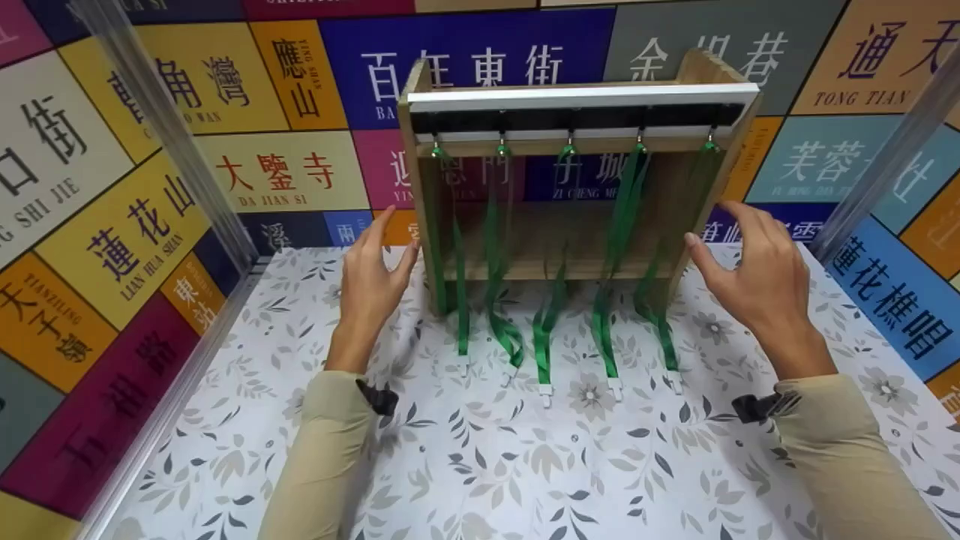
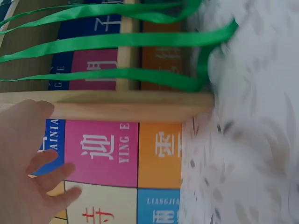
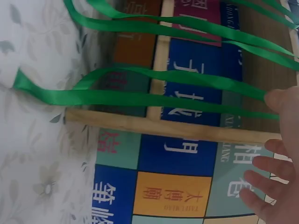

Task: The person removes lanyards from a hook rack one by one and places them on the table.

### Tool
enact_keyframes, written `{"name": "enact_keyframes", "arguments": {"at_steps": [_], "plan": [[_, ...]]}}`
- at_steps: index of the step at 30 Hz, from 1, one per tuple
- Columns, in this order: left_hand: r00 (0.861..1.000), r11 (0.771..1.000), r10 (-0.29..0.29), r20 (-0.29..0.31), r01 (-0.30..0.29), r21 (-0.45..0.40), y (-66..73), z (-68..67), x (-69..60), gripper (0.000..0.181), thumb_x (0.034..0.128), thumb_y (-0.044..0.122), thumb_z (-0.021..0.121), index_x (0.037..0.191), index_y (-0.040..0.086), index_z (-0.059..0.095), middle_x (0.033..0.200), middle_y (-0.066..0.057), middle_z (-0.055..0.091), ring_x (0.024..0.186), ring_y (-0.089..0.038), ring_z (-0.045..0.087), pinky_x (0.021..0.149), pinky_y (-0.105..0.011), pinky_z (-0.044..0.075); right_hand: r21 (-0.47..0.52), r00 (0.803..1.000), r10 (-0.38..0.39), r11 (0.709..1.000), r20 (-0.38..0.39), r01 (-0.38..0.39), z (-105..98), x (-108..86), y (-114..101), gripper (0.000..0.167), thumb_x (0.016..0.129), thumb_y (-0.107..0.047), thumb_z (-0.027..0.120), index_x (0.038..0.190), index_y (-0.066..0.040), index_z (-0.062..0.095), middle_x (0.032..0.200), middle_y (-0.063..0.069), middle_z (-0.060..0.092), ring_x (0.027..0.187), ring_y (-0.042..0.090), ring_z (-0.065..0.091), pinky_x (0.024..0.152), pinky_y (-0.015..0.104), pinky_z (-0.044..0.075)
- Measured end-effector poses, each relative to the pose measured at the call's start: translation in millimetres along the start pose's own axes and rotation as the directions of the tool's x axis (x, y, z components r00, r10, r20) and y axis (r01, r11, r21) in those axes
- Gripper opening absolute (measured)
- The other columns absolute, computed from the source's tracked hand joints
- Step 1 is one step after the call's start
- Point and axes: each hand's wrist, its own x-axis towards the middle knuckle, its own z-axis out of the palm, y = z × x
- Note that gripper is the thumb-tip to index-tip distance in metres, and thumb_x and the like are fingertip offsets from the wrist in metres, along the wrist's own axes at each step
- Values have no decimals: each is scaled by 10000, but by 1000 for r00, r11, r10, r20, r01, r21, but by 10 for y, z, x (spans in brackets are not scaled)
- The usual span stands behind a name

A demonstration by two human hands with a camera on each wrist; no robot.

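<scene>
A wooden rack with a white and black strip along its top stands on the table. Several green lanyards hang in a row from small metal hooks on that strip, their white plastic ends lying on the cloth. Beside the rack's left post is my left hand, fingers spread and thumb near the wood; the left wrist view has that hand overlapping the post. My right hand is at the right post, fingers extended, its thumb over the edge. Whether either thumb touches cannot be told.
A white floral cloth covers the table. Panels of coloured signs with Chinese characters surround it at the back and sides. Clear corner posts rise at left and right. Dark straps sit at both wrists.
</scene>
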Motion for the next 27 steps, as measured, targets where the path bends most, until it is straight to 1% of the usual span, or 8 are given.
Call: {"name": "enact_keyframes", "arguments": {"at_steps": [4, 7, 11, 14, 17, 22, 25, 27], "plan": [[1000, 984, -8, 5, 9, -177, 34, 115, 50, 606, 1035, 310, 764, 1575, 124, 564, 1500, -144, 674, 1303, -349, 706, 1052, -519, 626, 51, 999, -10, 999, -42, 12, 3, 36, -91, 551, 1042, -410, 700, 1465, -60, 647, 1389, 220, 697, 1278, 429, 664, 1055, 634, 571], [1000, 967, -14, 15, 18, -253, 48, 198, 72, 571, 1046, 258, 749, 1570, 127, 568, 1486, -138, 682, 1278, -333, 726, 976, -511, 659, 100, 998, -11, 995, -66, 18, 19, 64, -151, 475, 1052, -362, 699, 1388, -26, 698, 1293, 206, 748, 1175, 383, 721, 1013, 298, 603], [999, 948, -35, 33, 43, -315, 42, 284, 74, 544, 1055, 169, 726, 1572, 130, 565, 1498, -123, 680, 1264, -301, 743, 995, -452, 655, 153, 996, 14, 988, -90, 0, 47, 99, -222, 468, 1058, -388, 694, 1344, -20, 737, 1252, 183, 786, 1109, 349, 771, 877, -41, 419], [998, 943, -40, 40, 51, -328, 21, 342, 52, 527, 1053, 126, 719, 1560, 106, 575, 1474, -147, 695, 1247, -308, 753, 1015, -448, 644, 161, 994, 56, 986, -96, -40, 67, 94, -269, 519, 1052, -457, 692, 1342, -30, 751, 1256, 174, 798, 1104, 347, 792, 890, 3, 490], [998, 943, -46, 39, 56, -327, -8, 401, 17, 519, 1052, 123, 722, 1551, 93, 584, 1445, -169, 711, 1237, -317, 757, 1029, -450, 637, 152, 992, 93, 985, -89, -78, 98, 66, -312, 573, 1030, -517, 708, 1332, -34, 765, 1243, 182, 802, 1089, 359, 804, 913, 189, 601], [998, 935, -55, 20, 58, -349, -37, 477, -43, 525, 1054, 118, 714, 1563, 98, 589, 1475, -149, 696, 1275, -308, 741, 1068, -470, 617, 123, 988, 129, 985, -85, -118, 184, 55, -371, 615, 988, -552, 753, 1273, -9, 792, 1185, 213, 809, 1039, 383, 812, 895, 453, 629], [998, 927, -63, 5, 60, -371, -26, 500, -66, 527, 1056, 94, 702, 1569, 115, 582, 1525, -128, 662, 1295, -311, 730, 1044, -488, 627, 92, 986, 133, 988, -104, -123, 223, 98, -399, 592, 978, -536, 774, 1205, 9, 816, 1127, 219, 817, 1006, 392, 813, 885, 499, 638], [997, 924, -75, -3, 69, -375, -8, 507, -75, 522, 1057, 85, 697, 1565, 139, 586, 1544, -109, 645, 1300, -302, 728, 1016, -463, 639, 86, 985, 126, 990, -120, -116, 235, 142, -410, 547, 985, -491, 784, 1175, 21, 823, 1105, 227, 817, 989, 402, 812, 857, 379, 650]]}}
